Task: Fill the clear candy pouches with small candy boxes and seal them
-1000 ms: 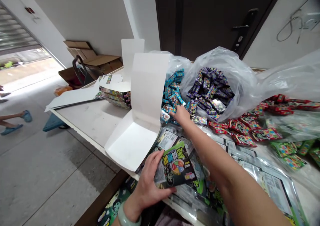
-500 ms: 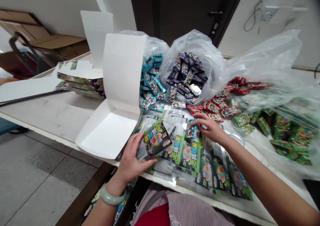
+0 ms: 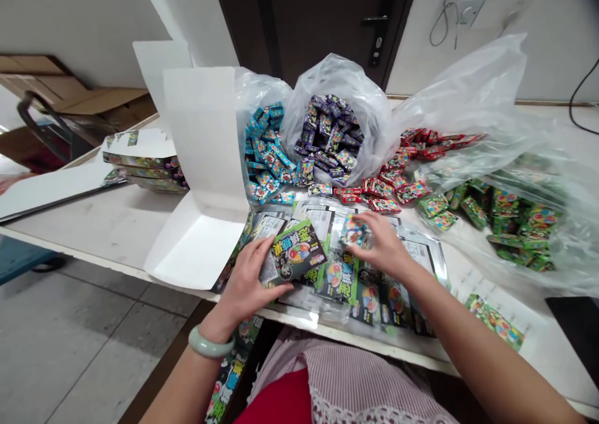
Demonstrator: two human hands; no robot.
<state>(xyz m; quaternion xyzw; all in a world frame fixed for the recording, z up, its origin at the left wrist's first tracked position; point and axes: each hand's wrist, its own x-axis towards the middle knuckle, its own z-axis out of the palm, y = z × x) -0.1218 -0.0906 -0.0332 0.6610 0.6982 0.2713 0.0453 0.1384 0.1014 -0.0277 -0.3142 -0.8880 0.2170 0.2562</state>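
My left hand [image 3: 250, 283] is shut on a black and green printed card [image 3: 298, 251], which lies on a layer of flat foil-backed packets [image 3: 339, 280] at the table's near edge. My right hand [image 3: 384, 246] pinches a small shiny multicoloured packet [image 3: 354, 231] just above that layer. Beyond my hands, clear plastic bags spill small blue packets [image 3: 264, 152] and purple packets [image 3: 325, 140]. Red packets [image 3: 388, 187] lie to the right of them. Green packets [image 3: 512, 224] sit in another clear bag [image 3: 552, 249] on the far right.
An open white cardboard box [image 3: 196, 243] stands left of my left hand, its lid upright. Further left are a stack of printed boxes [image 3: 143, 165] and flat white card [image 3: 51, 190]. The white table [image 3: 93, 224] ends at a near edge above a tiled floor [image 3: 79, 343].
My right hand has moved from the blue packets to above the flat packets, now holding a small packet. My left hand keeps the card. The view has turned right and down.
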